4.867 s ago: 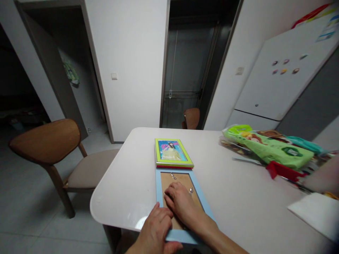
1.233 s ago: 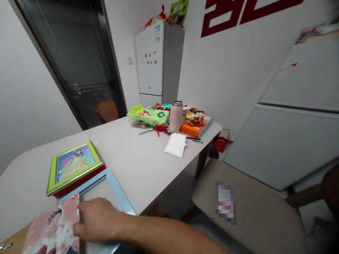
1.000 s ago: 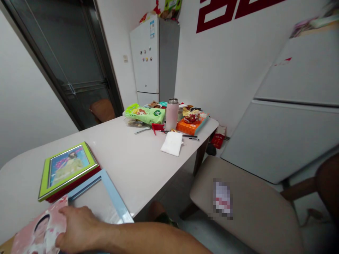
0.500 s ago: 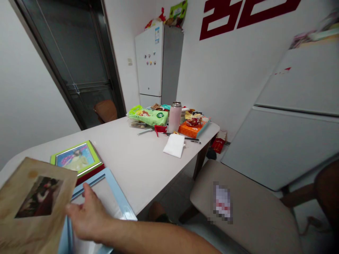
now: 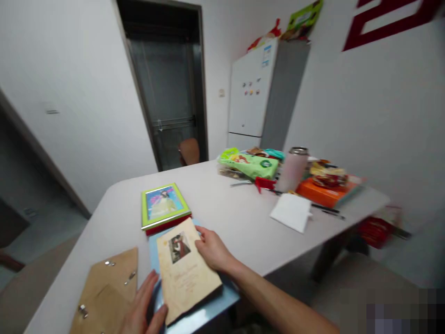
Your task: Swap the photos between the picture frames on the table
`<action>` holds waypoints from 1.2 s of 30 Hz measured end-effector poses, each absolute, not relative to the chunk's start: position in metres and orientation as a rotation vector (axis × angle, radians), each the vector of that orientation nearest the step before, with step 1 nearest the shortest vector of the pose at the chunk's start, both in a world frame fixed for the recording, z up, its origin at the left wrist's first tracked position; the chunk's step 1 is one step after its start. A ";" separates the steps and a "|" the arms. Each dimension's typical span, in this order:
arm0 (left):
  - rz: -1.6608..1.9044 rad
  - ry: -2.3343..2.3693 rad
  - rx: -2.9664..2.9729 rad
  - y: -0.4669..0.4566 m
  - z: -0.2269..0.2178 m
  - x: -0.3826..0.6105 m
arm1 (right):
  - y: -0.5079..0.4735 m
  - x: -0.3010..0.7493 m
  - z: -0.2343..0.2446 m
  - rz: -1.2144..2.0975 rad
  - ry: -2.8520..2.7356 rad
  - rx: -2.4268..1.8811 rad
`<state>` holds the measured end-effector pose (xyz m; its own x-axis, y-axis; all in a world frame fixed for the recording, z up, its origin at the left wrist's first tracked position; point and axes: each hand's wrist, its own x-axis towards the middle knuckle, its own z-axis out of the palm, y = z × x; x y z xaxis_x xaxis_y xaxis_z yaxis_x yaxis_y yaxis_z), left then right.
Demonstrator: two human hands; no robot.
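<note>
A cream sheet of aged-looking paper [image 5: 187, 283], with a small dark picture and faint writing, lies over the light-blue picture frame [image 5: 201, 317]. At the sheet's upper right edge, my right hand [image 5: 212, 250] is closed on it, thumb on top and fingers at the side. My left hand [image 5: 142, 308] is beside the frame's left side, fingers stretched and apart, thumb by the sheet's lower left edge. To the left rests a brown backing board [image 5: 107, 283] with metal clips. Just beyond the blue frame is a green picture frame [image 5: 166, 208] with a colourful figure picture, on something red.
Farther along the table are a white folded paper [image 5: 291, 212], a pink bottle [image 5: 294, 170], a green packet [image 5: 250, 164] and an orange box [image 5: 323, 191]. Pens and a red object lie near the bottle. A fridge [image 5: 250, 93] stands behind. A chair seat is at the lower right.
The sheet has moved from the left onto the blue frame. My left hand has come into view, and my view has swung left, showing the backing board.
</note>
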<state>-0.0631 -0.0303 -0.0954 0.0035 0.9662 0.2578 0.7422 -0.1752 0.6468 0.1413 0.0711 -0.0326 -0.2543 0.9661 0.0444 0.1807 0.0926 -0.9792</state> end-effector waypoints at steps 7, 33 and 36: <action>0.894 1.791 2.251 -0.039 -0.092 -0.049 | 0.075 0.126 -0.044 1.196 -1.674 -1.314; 0.351 1.749 2.116 -0.036 -0.043 -0.015 | 0.074 0.137 -0.071 0.059 -2.274 -1.475; 0.343 1.750 2.156 -0.038 -0.043 -0.016 | 0.070 0.134 -0.067 -0.001 -2.354 -1.417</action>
<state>-0.0158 -0.0379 -0.0433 0.2110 0.9771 -0.0275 0.8945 -0.1816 0.4086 0.1340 0.0700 -0.0666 -0.4117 0.8498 0.3292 0.8501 0.4883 -0.1973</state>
